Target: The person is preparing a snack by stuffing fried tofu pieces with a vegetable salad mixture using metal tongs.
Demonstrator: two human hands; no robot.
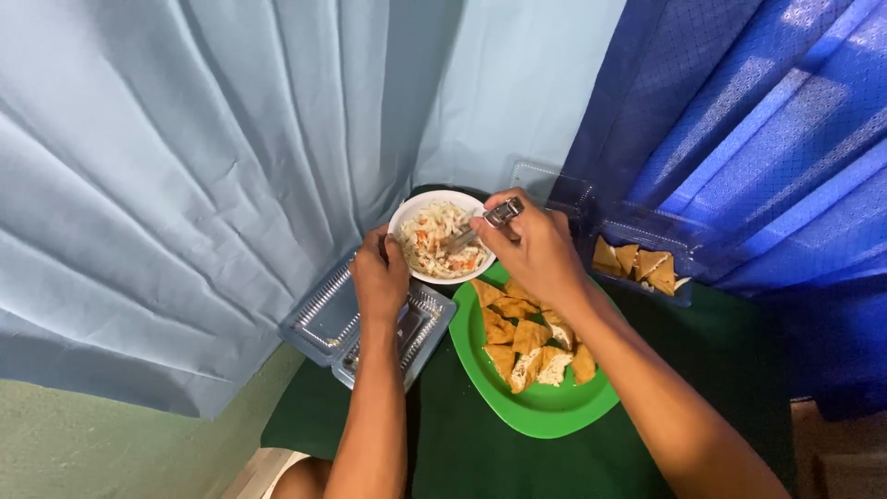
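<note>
At the far left, a pale blue pleated curtain (185,139) hangs down over the edge of the dark green cloth-covered desk (462,444). At about nine o'clock from the middle of the desk lies an empty clear plastic clamshell tray with ribbed walls (323,319), opened flat, one half partly under the left forearm.

The left hand (379,273) rests over the tray's inner edge, its fingers curled against the nearer left rim of a round white bowl (416,208); the grip is closed loosely on that rim, steadying it. The bowl sits at roughly twelve o'clock on the desk and holds a shredded pale vegetable mix with orange flecks (434,245), filling it nearly to the brim.

The right hand (531,245) hovers over the bowl's right side, its grip closed around the handle of a metal spoon (480,226), whose business end is sunk in the mix at a slant.

Just below the bowl, touching or tucked under its lower rim, lies an oval bright green plastic plate (545,407) at about five o'clock from the bowl. It carries a heap of golden-brown fried tofu pieces (527,342), some cut open and showing white insides.

At two o'clock, a second clear plastic box (637,231) stands open against a dark blue curtain (758,139), holding several more fried triangles (642,263).
</note>
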